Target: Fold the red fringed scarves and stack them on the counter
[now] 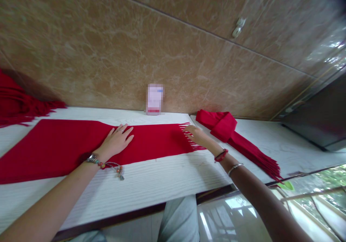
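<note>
A long red scarf (62, 144) lies spread flat along the white table (151, 184), its fringed end pointing right. My left hand (116, 139) rests flat on the middle of the scarf, fingers stretched out and apart. My right hand (195, 134) lies at the scarf's fringed end (189, 137), fingers touching the fringe. Whether they pinch the fringe cannot be made out. Both wrists carry bracelets.
A folded, knotted red scarf (232, 134) lies to the right on the table, its fringe near the front edge. More red scarves (16, 105) are heaped at the far left. A small blurred card (154, 99) leans on the brown tiled wall. A dark appliance (319, 123) stands at right.
</note>
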A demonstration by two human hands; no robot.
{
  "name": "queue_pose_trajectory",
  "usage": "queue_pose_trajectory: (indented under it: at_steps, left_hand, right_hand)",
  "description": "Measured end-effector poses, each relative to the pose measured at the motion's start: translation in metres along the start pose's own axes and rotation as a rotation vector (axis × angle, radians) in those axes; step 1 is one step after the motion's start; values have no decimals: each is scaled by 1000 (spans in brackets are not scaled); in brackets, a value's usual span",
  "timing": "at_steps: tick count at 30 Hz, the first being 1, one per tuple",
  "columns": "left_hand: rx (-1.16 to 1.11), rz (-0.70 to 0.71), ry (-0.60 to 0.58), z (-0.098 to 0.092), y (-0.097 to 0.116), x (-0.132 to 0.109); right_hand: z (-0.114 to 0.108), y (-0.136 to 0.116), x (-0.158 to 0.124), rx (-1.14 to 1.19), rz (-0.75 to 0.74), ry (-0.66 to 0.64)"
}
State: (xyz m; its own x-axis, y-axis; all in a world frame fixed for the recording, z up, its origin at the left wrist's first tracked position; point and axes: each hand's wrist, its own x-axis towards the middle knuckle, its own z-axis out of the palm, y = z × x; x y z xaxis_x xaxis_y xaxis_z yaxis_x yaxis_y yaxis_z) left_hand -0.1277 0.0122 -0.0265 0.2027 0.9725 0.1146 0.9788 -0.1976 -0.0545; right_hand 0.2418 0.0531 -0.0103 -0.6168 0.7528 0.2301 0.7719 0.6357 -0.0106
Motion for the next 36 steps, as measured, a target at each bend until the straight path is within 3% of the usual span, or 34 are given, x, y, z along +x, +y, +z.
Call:
queue_pose_trajectory:
  at_steps: [4,8,11,15,21,25,31,34,36]
  left_hand:
    - [-15,3,-1,1,-2,0]
    - [-52,15,19,4,-4,-1]
    - [-71,7,24,6,-4,-1]
    - [-86,7,25,6,-3,-1]
    - [-69,-4,13,4,-5,-3]
    - [-68,-21,-28,1,-8,-4]
    - [-94,-40,-42,-3,-5,-4]
    - [-115,-41,-22,-3,-4,-5]
    - [-125,-41,-6,-2,-3,-6]
  right_hand:
    - [22,-9,-1,-36,-14,-21]
    - [29,15,-25,-133,106,-128]
    - [21,31,-29,-161,245,-79]
    - [14,14,5,-53,260,55]
    - [40,-36,61,-24,47,-70]
    - [52,-14,46,-129,58,-101]
    - [37,44,-1,-211,266,-88]
    - [29,35,10,-203,307,-44]
    - [27,8,32,-125,262,-16]
